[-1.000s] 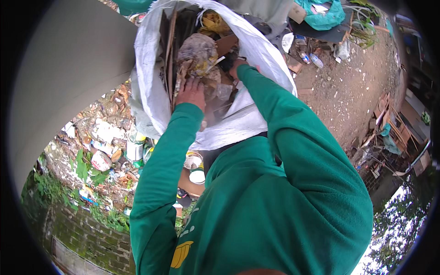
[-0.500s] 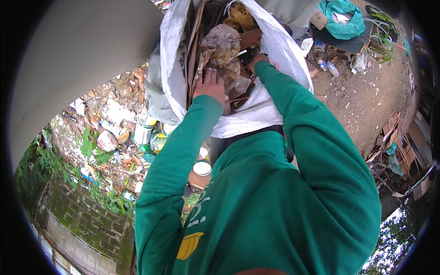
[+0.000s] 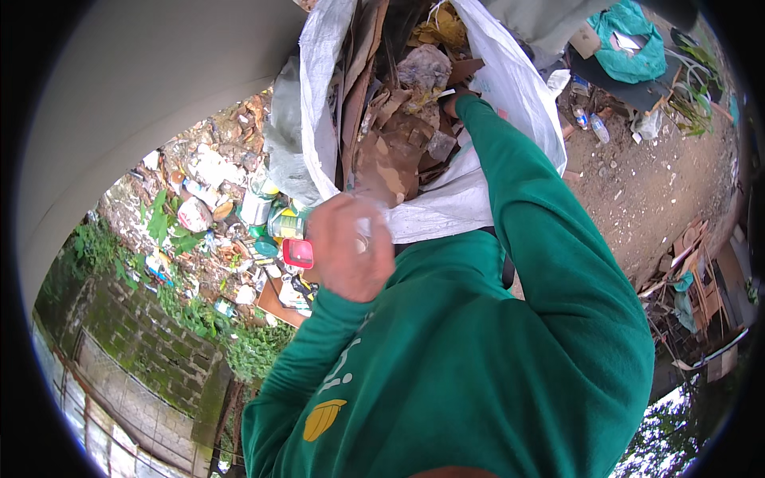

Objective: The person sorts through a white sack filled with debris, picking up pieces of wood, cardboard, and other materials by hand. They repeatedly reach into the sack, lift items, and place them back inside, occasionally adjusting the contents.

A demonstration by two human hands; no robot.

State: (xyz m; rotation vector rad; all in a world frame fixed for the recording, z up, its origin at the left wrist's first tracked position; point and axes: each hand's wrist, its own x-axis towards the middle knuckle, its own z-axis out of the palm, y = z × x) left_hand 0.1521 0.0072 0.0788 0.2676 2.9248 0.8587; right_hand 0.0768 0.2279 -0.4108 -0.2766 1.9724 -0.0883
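Observation:
A large white woven sack (image 3: 317,119) stands wide open before me, filled with brown cardboard pieces (image 3: 389,159), a greyish crumpled lump (image 3: 425,67) and yellow scraps (image 3: 438,30). My left hand (image 3: 351,248) is outside it, by the near left part of the rim. Motion blurs its fingers, so its grip is unclear; something small and pale shows against it. My right hand (image 3: 456,103) reaches inside along the right wall, next to the lump. Its fingers are hidden among dark scraps.
Mixed litter (image 3: 227,179) with bottles and cans covers the ground at left, near a mossy block wall (image 3: 143,342). A grey panel (image 3: 151,95) overhangs the upper left. At right lie plastic bottles (image 3: 598,127), a teal cloth bundle (image 3: 649,56) and wood scraps (image 3: 693,263).
My left hand has come out of the sack and back toward my body. The right hand stays inside. More brown cardboard shows, and the sack sits slightly further right in view.

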